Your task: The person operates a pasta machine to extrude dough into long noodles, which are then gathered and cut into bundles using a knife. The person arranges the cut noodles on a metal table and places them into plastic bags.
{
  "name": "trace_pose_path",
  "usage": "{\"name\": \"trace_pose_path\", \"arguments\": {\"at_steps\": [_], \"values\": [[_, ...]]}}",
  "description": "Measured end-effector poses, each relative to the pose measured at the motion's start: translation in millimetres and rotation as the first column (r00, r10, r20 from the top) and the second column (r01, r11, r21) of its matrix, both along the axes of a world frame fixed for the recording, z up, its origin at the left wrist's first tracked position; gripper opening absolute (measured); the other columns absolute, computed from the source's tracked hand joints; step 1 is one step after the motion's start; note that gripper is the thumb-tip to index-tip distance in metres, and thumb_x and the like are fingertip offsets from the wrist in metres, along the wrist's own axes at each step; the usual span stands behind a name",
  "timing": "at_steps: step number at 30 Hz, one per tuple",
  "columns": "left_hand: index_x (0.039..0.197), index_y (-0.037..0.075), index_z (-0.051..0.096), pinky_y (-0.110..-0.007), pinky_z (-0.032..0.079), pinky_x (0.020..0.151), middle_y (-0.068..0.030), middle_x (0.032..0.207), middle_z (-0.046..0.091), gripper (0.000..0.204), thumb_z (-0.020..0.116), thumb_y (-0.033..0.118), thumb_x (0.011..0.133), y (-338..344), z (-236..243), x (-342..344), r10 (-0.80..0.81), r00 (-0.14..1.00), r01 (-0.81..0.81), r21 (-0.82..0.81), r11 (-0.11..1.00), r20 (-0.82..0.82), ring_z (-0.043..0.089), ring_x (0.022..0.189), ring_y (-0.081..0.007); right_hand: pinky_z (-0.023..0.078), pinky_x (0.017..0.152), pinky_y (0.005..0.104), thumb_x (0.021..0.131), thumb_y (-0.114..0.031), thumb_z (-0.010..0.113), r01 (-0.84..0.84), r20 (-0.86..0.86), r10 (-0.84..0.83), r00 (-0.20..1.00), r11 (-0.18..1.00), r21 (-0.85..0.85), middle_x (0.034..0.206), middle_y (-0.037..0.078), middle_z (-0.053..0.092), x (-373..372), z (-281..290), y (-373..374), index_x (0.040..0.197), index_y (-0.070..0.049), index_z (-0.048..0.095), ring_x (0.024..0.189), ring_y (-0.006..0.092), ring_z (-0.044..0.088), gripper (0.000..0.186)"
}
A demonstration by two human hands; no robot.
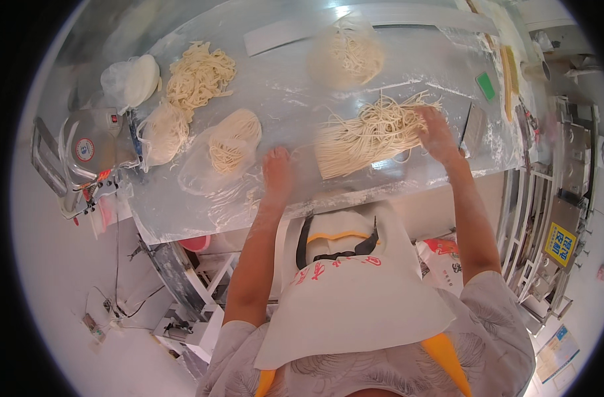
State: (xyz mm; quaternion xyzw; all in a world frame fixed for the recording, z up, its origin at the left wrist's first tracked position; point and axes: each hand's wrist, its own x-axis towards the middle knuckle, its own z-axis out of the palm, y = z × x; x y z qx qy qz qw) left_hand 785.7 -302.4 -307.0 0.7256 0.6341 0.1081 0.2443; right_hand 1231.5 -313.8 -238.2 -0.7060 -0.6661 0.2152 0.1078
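A wide pile of fresh noodles (pixel 375 132) lies right of centre on the flour-dusted metal table (pixel 282 92). Its cut strands run straight at the near left and tangle toward the far right. My right hand (pixel 437 134) is at the pile's right end, its fingers closed around some strands. Close to the near edge, my left hand (pixel 277 173) rests with fingers curled in, and no thing shows in it. Left of that hand, a bundle of thin noodles (pixel 232 145) sits on a clear plastic bag (pixel 196 165).
Wide noodles (pixel 199 76) are heaped at the far left, beside a bagged portion (pixel 164 132) and white round wrappers (pixel 142 81). Another noodle bundle (pixel 355 58) in plastic stands at the back. A dough cutter (pixel 473 129), green block (pixel 485 86) and scale (pixel 93 142) are nearby.
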Motion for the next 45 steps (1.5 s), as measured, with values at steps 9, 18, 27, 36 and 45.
{"name": "trace_pose_path", "arguments": {"at_steps": [9, 18, 27, 36, 45], "values": [[0.115, 0.006, 0.067, -0.044, 0.051, 0.093, -0.017, 0.102, 0.068, 0.021, 0.063, 0.007, 0.094, 10.8, 55.3, 89.7, -0.101, 0.844, 0.152, -0.053, 0.987, 0.526, 0.064, 0.105, -0.0358, 0.03, 0.121, 0.0552, 0.071, -0.013, 0.091, -0.322, 0.059, 0.335, 0.94, 0.933, -0.159, 0.153, 0.006, 0.049, -53.1, 2.6, 22.6, 0.155, -0.019, 0.045, 0.146, 0.0352, 0.038, 0.096], [0.12, 0.005, 0.067, -0.046, 0.052, 0.094, -0.0187, 0.114, 0.064, 0.029, 0.064, 0.009, 0.091, -30.5, 46.4, 114.3, -0.216, 0.863, 0.138, 0.199, 0.97, 0.456, 0.063, 0.105, -0.0377, 0.031, 0.119, 0.0555, 0.07, -0.006, 0.081, -0.441, 0.008, 0.441, 0.897, 0.897, 0.032, 0.147, 0.008, 0.051, -46.0, -6.0, 0.8, 0.147, -0.018, 0.052, 0.144, 0.0349, 0.042, 0.083], [0.105, 0.006, 0.075, -0.034, 0.054, 0.078, -0.0075, 0.092, 0.064, 0.026, 0.077, 0.004, 0.079, -129.6, 110.0, -93.4, 0.328, 0.887, -0.217, -0.335, 0.917, 0.324, 0.064, 0.081, -0.0185, 0.048, 0.101, 0.0425, 0.078, 0.001, 0.077, 0.061, -0.141, -0.035, 0.989, 0.981, 0.183, 0.122, 0.012, 0.064, -141.7, 45.1, -1.9, 0.13, -0.009, 0.063, 0.116, 0.028, 0.061, 0.054], [0.102, 0.004, 0.076, -0.03, 0.057, 0.078, -0.0066, 0.086, 0.072, 0.016, 0.077, 0.007, 0.086, -140.0, 98.8, -246.1, 0.444, 0.765, -0.251, -0.42, 0.872, 0.466, 0.068, 0.083, -0.0131, 0.054, 0.076, 0.0278, 0.085, -0.006, 0.081, 0.232, -0.576, -0.207, 0.79, 0.972, -0.031, 0.088, 0.0, 0.072, -323.8, 5.8, -74.2, 0.103, -0.005, 0.074, 0.08, 0.0106, 0.065, 0.019], [0.105, -0.001, 0.071, -0.027, 0.054, 0.071, -0.005, 0.085, 0.072, 0.016, 0.065, 0.014, 0.102, -132.8, 98.6, -414.8, 0.663, 0.574, -0.487, -0.451, 0.748, 0.48, 0.067, 0.077, -0.0102, 0.057, 0.082, 0.0333, 0.099, -0.015, 0.071, -0.062, -0.619, -0.036, 0.784, 0.989, -0.137, 0.1, 0.011, 0.076, -541.6, 40.6, -60.2, 0.12, -0.003, 0.071, 0.089, 0.019, 0.073, 0.025]]}}
